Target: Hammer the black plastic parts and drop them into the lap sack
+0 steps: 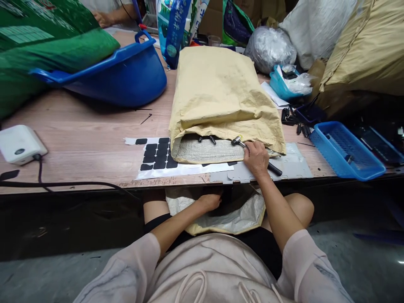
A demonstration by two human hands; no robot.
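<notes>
A beige woven sack (217,88) lies on the table with its mouth towards me, showing a whitish lining. In that mouth my right hand (257,158) is closed around what looks like a ratchet wrench (275,169), with a metal head and a black grip. Small dark metal pieces (212,139) lie on the lining to its left. Below the table edge, my left hand (212,201) reaches into a second open sack (233,229) on my lap. Its fingers are hidden in shadow there.
Black rounded stickers on a white sheet (186,169) lie by the sack. A blue basin (126,80) and a white power adapter (22,144) are on the left. A blue basket (347,151) sits right. Across the table is another person's hand (102,19).
</notes>
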